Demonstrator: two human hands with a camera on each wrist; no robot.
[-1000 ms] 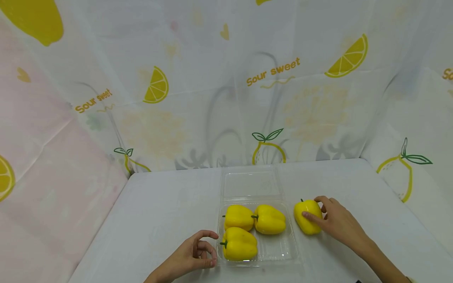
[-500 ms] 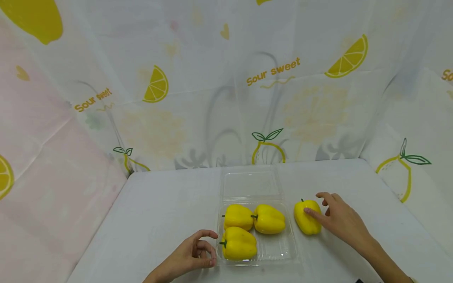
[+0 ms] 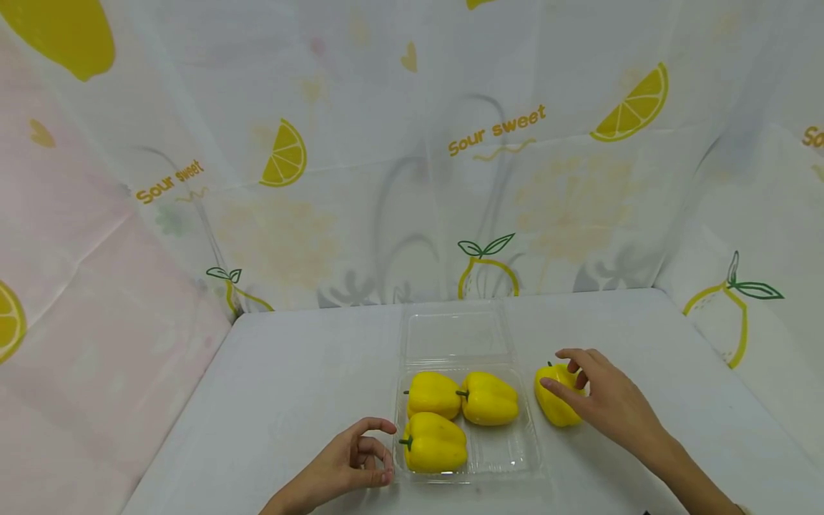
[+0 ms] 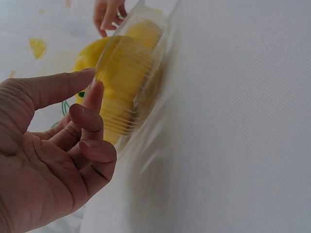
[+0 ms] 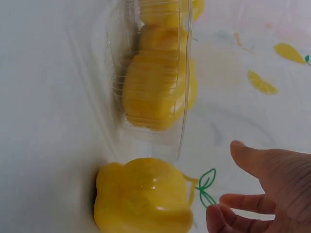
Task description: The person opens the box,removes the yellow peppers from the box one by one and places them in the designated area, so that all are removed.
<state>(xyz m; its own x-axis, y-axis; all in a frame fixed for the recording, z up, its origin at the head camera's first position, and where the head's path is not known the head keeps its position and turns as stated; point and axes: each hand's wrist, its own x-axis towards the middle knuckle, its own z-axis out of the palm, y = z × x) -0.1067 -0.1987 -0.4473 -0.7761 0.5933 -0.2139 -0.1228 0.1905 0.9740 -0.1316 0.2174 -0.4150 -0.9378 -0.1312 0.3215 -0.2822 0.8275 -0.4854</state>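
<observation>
Three yellow bell peppers lie in a clear plastic clamshell box (image 3: pixel 508 458): one at the front left (image 3: pixel 436 445), one behind it (image 3: pixel 434 395) and one at the back right (image 3: pixel 491 399). Another bell pepper (image 5: pixel 143 196) lies on the table right of the box. My right hand (image 3: pixel 608 400) hovers over this pepper's right side, thumb and fingers spread around air; the right wrist view shows a gap between them and the pepper. My left hand (image 3: pixel 344 461) is at the box's left edge, thumb (image 4: pixel 60 88) and index fingertip right at the rim, the other fingers loosely bent.
The box's lid (image 3: pixel 457 335) lies folded back flat behind it. A white cloth covers the table (image 3: pixel 309 372). Behind and at both sides hangs a curtain (image 3: pixel 360 236) printed with lemons.
My right hand has let go of the loose pepper, its fingers lifting away and then shifting slightly left over it. The pepper and my left hand have stayed in place.
</observation>
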